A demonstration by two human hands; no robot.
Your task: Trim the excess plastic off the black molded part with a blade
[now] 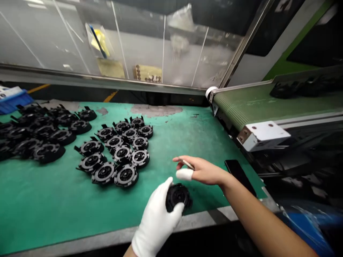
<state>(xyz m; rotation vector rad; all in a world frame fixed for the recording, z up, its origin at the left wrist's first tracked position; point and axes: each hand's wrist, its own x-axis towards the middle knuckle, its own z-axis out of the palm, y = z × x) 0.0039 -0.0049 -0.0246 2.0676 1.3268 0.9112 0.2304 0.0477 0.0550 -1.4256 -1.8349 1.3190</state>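
Note:
In its white glove, my left hand (157,217) grips a round black plastic part (178,197) by its sides, just above the table's front edge. My right hand (205,171) is bare except for a white cover on the thumb. It hovers just above and right of that part, fingers pinched round a thin, pale, stick-like tool (189,164); most of the tool is hidden by the hand. To the left stands a group of several similar round parts with grey rings (125,175), placed close together.
More black parts (48,151) crowd the left of the green table mat (66,203). A black phone (239,176) lies right of my right hand. Beyond it, a green conveyor belt (246,103) carries dark parts. A blue bin (16,101) is far left; a clear panel (144,43) spans the back.

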